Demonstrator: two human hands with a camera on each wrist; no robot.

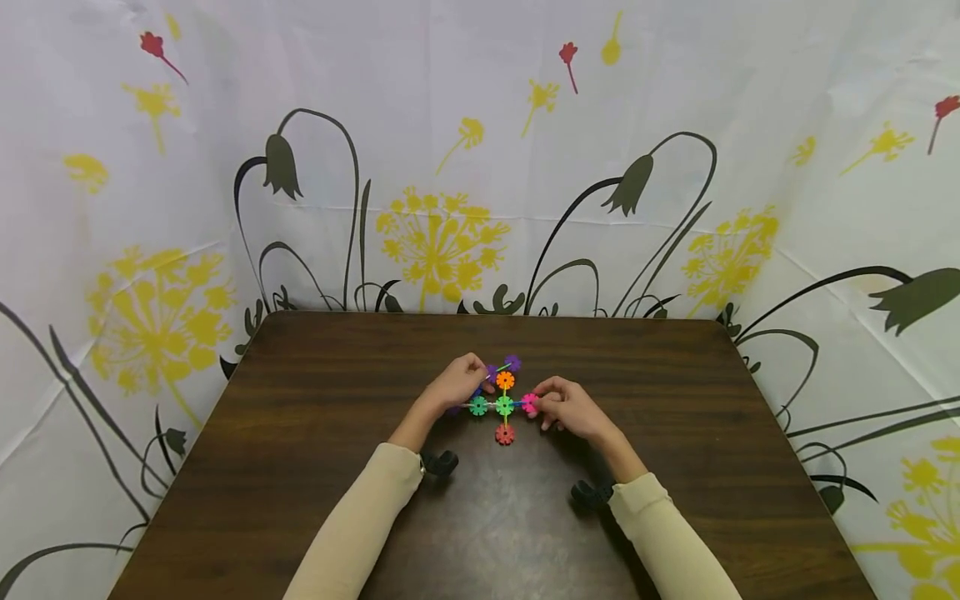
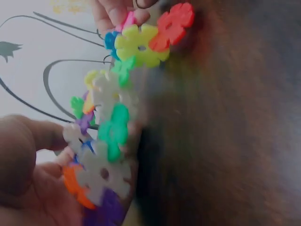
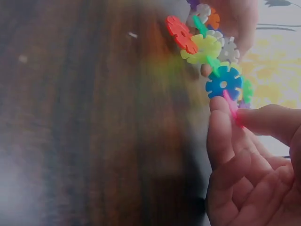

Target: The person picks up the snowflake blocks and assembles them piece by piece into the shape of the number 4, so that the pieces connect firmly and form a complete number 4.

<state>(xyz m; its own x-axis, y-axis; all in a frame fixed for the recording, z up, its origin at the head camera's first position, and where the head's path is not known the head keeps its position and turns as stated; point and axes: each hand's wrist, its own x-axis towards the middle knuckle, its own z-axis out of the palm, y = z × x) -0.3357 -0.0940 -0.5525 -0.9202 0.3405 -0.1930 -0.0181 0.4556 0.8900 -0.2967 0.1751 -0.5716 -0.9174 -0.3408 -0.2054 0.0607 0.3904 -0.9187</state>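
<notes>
A cross-shaped build of interlocking flower discs [image 1: 504, 406] in many colours is held up between both hands, over the table. On its left side, my left hand [image 1: 456, 382] grips it, with the thumb against a white disc [image 2: 75, 135] and fingers behind. My right hand [image 1: 573, 408] pinches the pink disc [image 3: 230, 104] at the right end between thumb and fingertips; a blue disc [image 3: 224, 84] joins it. An orange disc [image 1: 506, 380] tops the centre, and a red disc [image 1: 505, 434] sticks out towards me. Purple discs [image 1: 513, 362] angle off at the back.
The dark wooden table [image 1: 510, 533] spreads under both arms. A white cloth [image 1: 465, 75] printed with flowers hangs behind its far edge and along the sides. Each wrist bears a black camera mount [image 1: 439, 463] that projects inward above the tabletop.
</notes>
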